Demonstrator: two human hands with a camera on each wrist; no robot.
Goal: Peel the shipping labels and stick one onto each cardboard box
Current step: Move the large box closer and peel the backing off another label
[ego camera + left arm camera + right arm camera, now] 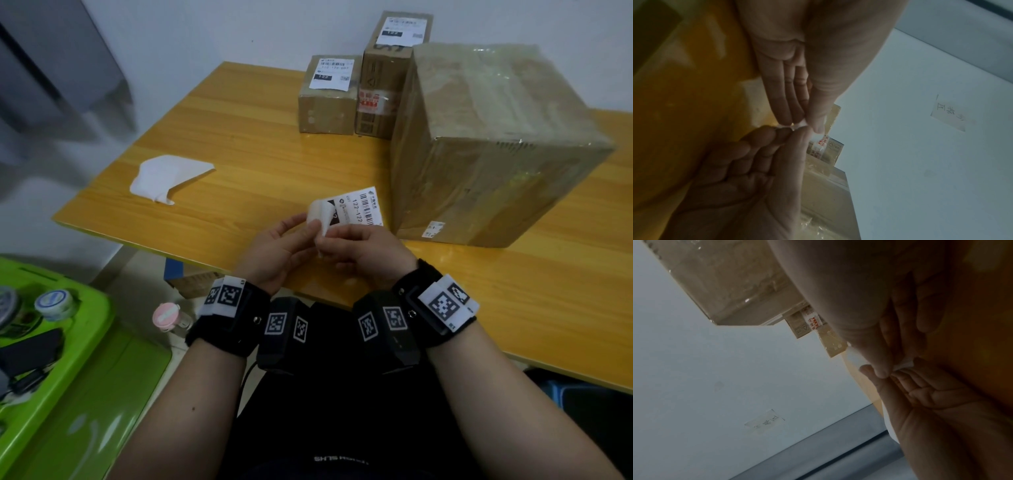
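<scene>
A white shipping label with a barcode is held just above the table's near edge, printed side up. One white corner layer curls back from it. My left hand pinches that curled corner between thumb and fingers. Right beside it, my right hand pinches the sheet's near edge. The wrist views show the fingertips of the left hand and the right hand meeting on the white paper. A large tape-wrapped cardboard box stands just right of the hands, its top bare.
At the back of the wooden table, a small box and a tall box each carry a label on top. Crumpled white backing paper lies on the left. A green bin sits low left, off the table.
</scene>
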